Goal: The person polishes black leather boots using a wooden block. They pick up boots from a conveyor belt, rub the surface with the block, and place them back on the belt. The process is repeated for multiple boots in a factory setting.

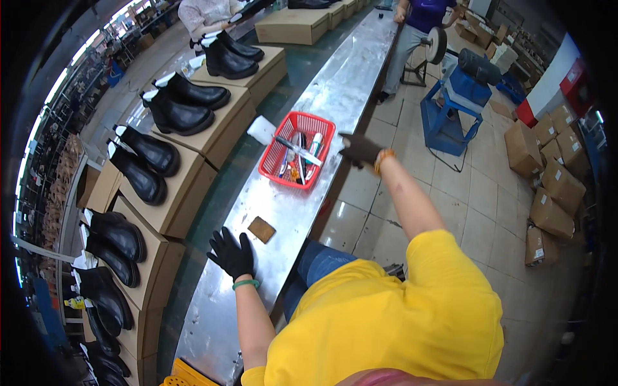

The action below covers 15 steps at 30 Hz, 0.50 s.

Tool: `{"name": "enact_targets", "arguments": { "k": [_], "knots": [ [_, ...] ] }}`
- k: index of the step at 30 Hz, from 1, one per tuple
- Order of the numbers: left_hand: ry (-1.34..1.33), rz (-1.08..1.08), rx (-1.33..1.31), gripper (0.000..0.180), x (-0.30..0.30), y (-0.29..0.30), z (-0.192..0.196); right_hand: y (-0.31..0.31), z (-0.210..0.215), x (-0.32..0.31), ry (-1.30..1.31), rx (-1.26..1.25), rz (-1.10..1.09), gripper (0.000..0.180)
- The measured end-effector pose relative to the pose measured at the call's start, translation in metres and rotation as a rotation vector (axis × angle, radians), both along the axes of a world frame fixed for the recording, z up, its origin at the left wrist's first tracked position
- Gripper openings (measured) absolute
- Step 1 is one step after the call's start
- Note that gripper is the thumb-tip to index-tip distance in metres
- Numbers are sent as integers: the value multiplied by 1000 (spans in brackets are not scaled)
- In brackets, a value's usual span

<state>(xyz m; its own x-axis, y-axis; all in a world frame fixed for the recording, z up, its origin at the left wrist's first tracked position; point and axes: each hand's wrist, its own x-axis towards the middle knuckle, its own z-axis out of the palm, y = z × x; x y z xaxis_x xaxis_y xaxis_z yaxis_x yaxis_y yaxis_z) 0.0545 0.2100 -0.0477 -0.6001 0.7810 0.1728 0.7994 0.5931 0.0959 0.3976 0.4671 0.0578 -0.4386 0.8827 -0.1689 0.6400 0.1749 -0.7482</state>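
My left hand [232,254], in a black glove, lies with fingers spread on the metal bench. Just beyond its fingertips is a small flat brown rectangular piece [262,229]. My right hand [360,149], in a dark glove, is held at the bench's right edge, fingers stretched toward a red plastic basket [266,168]; whether it touches the rim I cannot tell. Inside the basket are a white-and-green tube [316,145] and several small slim items. A long thin tool [297,150] rests across the top. Against the basket's left side is a white folded piece [261,130].
Black ankle boots [187,103] stand in pairs on brown cardboard boxes [177,186] along the left. At the right are a blue machine stand with a wheel [457,109] and stacked cartons [553,186]. Two people stand farther off. A yellow crate [187,374] is at the near end.
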Motion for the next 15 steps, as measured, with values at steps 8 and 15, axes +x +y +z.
{"name": "enact_targets", "arguments": {
  "k": [8,15],
  "knots": [
    [-61,151,-68,64,-20,-5,12,-112,0,-76,797,18,-120,27],
    [-43,176,-52,59,-21,-8,20,-157,-30,-142,964,80,64,18]
  ]
}}
